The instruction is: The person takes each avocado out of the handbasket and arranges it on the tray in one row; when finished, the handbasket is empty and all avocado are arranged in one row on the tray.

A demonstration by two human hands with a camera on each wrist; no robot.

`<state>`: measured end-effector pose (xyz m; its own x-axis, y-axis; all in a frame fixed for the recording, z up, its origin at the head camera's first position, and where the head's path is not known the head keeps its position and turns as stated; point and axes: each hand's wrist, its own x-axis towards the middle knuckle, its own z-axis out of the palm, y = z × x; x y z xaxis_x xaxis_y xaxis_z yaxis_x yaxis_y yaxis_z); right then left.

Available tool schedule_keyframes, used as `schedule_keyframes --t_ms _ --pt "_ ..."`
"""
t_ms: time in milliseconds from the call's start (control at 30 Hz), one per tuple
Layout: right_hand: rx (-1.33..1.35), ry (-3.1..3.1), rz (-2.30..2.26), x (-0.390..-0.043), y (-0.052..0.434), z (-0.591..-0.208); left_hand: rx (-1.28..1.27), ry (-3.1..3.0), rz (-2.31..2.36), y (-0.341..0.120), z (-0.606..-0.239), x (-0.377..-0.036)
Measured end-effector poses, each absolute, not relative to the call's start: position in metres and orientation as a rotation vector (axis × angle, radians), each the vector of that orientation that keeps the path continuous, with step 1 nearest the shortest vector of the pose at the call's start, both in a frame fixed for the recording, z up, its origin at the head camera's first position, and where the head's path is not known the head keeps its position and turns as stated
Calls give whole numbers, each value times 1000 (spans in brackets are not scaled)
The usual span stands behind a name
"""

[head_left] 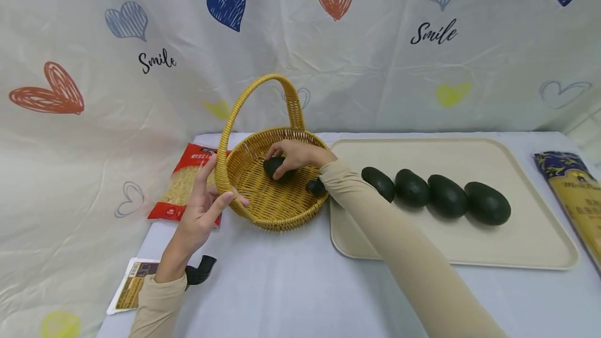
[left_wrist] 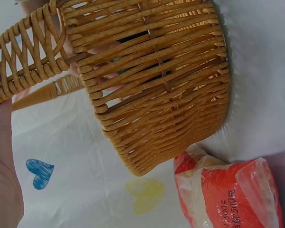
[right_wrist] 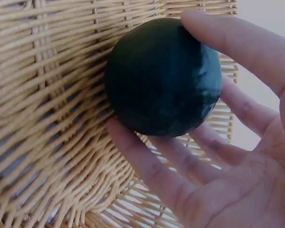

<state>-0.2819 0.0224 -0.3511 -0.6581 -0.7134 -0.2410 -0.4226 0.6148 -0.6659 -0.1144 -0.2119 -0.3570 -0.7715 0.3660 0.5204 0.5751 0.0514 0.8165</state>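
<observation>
Sleeves: both forearms, nearest the head camera, wear beige sleeves; the right one crosses the near left corner of the tray.
Flat packet: a small packet [head_left: 133,284] lies at the table's near left edge, just left of the left wrist, with a black strap end beside it.
Red bag: a red and clear bag of pale noodles [head_left: 184,184] lies on the table left of the basket, partly behind the left hand.
Left hand: the left hand [head_left: 201,212] is spread, fingers straight and pointing up, touching the basket where the handle meets the rim on its left side; it grips nothing.
Basket: a woven yellow basket [head_left: 263,203] with a tall arched handle sits on the table between the red bag and the tray; its left side is tilted up off the cloth in the left wrist view.
Right hand: the right hand [head_left: 298,155] reaches inside the basket, fingers and thumb curled round a dark green avocado [right_wrist: 162,77], which sits against the woven floor.
Second avocado: another avocado [head_left: 315,186] lies in the basket by its right rim, partly hidden by the right sleeve.
Tray: a cream tray [head_left: 521,244] lies just right of the basket.
Row of avocados: four avocados [head_left: 446,195] lie side by side on the tray.
Right packet: a blue and gold packet [head_left: 575,192] lies at the table's right edge.
Backdrop: white cloth printed with hearts and "Smile".
</observation>
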Motion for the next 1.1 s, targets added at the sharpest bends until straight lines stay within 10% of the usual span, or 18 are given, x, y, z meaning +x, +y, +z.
schedule_keyframes --t_ms 1100 --pt "-1072 2497 -1133 -222 99 -289 -962 -2154 -1814 -212 -358 -112"
